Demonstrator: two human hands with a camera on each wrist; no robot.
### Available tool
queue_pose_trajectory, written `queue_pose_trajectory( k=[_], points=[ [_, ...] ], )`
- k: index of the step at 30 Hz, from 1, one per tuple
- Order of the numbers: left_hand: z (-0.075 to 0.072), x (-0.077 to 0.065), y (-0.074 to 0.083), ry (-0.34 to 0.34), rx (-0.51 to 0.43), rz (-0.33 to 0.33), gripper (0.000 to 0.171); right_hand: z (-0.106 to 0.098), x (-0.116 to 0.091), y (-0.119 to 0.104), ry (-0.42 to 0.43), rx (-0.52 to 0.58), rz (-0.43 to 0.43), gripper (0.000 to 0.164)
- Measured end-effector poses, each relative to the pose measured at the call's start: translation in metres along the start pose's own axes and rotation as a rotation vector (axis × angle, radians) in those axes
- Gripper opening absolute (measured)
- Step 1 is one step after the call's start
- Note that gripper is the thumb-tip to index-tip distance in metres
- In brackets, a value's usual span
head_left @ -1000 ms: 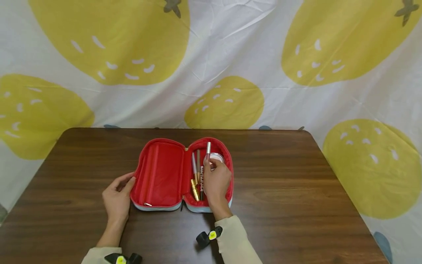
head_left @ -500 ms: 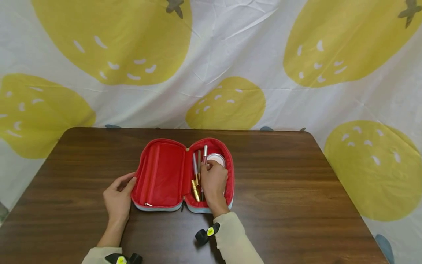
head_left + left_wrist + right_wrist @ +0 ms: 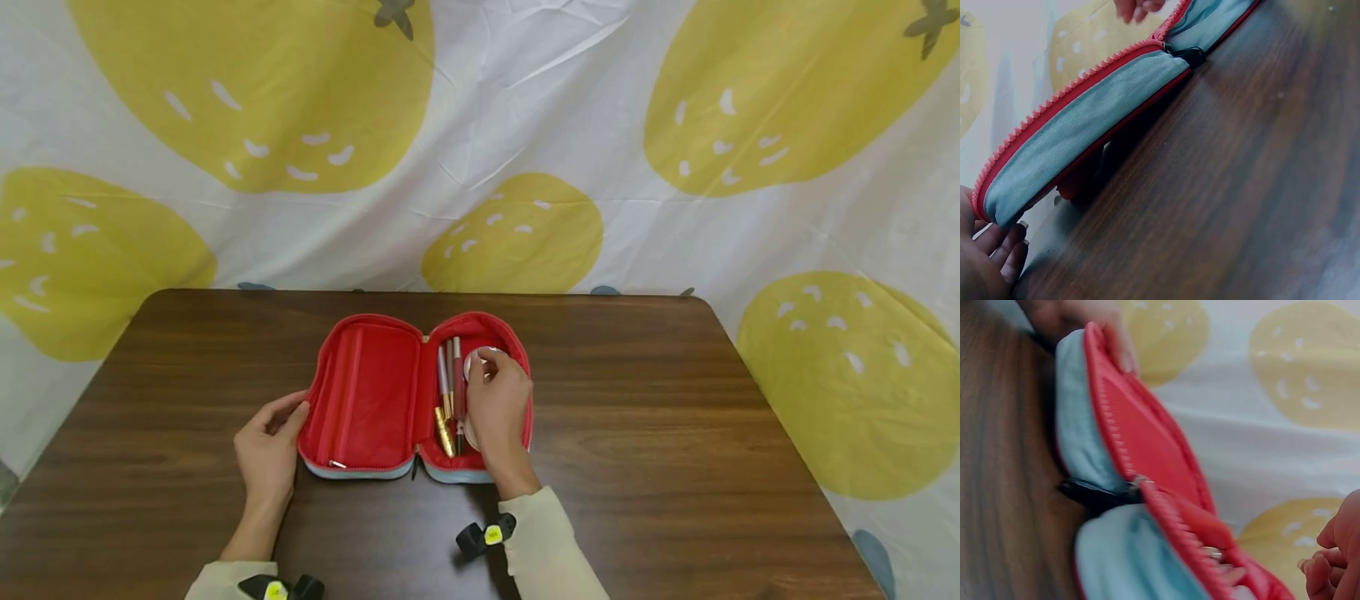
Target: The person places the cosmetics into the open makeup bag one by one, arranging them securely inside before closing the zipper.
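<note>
A red-lined makeup bag lies unzipped and spread flat on the table. My left hand grips its left edge, thumb on the rim and fingers beneath in the left wrist view. Over the right half is my right hand, fingers loosely bent and holding nothing, partly covering a round compact. Left of that hand, a lip gloss tube with a silver cap lies beside slim cosmetic pencils. Below them rests a gold tube. Another pale round item is mostly hidden.
The dark wooden table extends to both sides of the bag. Behind it hangs a white cloth with yellow fruit shapes. A black zipper pull sticks out at the bag's fold.
The lip gloss, pinched in my right hand before, now lies in the bag next to the pencils. My right hand has let go and shifted slightly right. The left hand stays put.
</note>
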State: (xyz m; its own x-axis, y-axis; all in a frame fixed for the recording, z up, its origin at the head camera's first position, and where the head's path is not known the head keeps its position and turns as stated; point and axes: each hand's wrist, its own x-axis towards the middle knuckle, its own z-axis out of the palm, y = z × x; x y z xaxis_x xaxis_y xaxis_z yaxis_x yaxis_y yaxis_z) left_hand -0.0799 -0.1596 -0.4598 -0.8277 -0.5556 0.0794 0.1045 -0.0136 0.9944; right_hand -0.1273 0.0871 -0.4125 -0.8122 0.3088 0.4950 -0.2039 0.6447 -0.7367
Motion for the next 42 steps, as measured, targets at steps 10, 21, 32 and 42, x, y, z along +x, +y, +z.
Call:
queue_pose_trajectory(
  k=[10, 21, 32, 42],
  points=[
    [-0.001, 0.003, -0.014, 0.005, 0.082, 0.038, 0.021, -0.037, 0.003, 0.013, 0.089, 0.017, -0.072, 0.011],
    [-0.001, 0.004, -0.014, -0.017, 0.162, 0.058, 0.025, -0.051, -0.017, 0.048, 0.123, 0.121, -0.059, 0.021],
    [-0.001, 0.002, -0.012, -0.046, 0.233, 0.045, 0.027, -0.052, -0.028, 0.078, 0.009, 0.077, -0.074, 0.025],
    [-0.003, 0.001, -0.007, -0.100, 0.119, -0.054, 0.029, -0.051, -0.031, 0.084, -0.043, 0.152, 0.053, 0.014]
  ],
)
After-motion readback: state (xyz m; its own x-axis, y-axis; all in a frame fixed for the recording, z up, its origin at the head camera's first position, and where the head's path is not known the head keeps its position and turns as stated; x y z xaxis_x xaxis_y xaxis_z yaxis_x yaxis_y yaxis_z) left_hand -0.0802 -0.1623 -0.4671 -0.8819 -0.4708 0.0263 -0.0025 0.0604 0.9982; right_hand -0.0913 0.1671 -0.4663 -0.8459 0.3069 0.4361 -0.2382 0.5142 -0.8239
